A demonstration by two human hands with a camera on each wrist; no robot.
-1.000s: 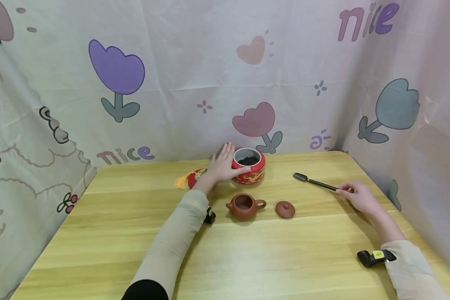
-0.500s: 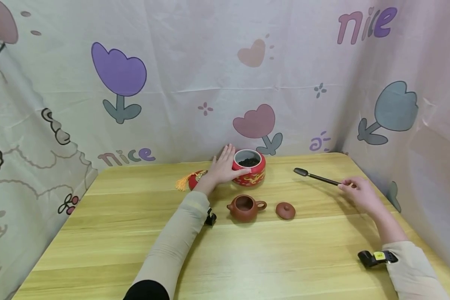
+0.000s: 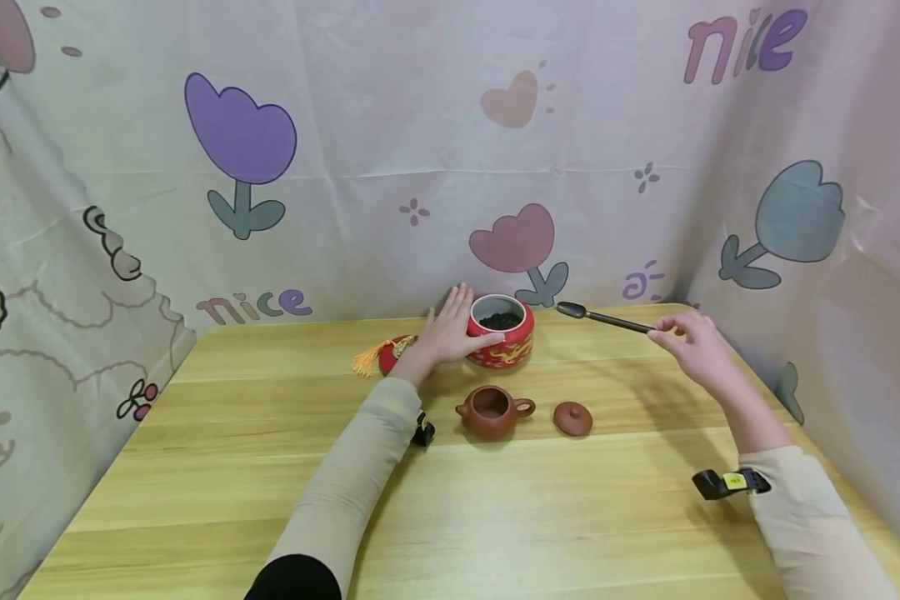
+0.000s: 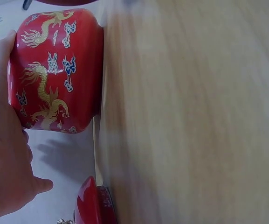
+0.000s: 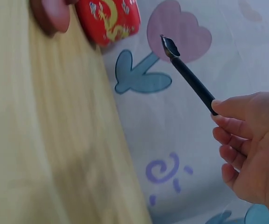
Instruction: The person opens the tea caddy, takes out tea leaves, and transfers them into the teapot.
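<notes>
Pinching the end of a thin black scoop (image 3: 617,321), the thumb and fingers of my right hand (image 3: 696,348) hold it above the table (image 3: 480,517), its bowl pointing left from my grip, toward the red jar (image 3: 506,355) but apart from it. My left hand (image 3: 446,335) touches that jar, its fingers straight along the left side and its thumb across the front. Dark leaves (image 3: 499,321) show inside, just right of those left fingers. Left of them lies a red lid (image 3: 390,358) with an orange tassel (image 3: 367,360), partly hidden by my wrist. Nearer me than both hands' fingers stands an uncovered brown teapot (image 3: 487,427), handle toward my right; a brown lid (image 3: 572,419) lies right of it. Beyond my fingers hangs a printed cloth (image 3: 360,242).
</notes>
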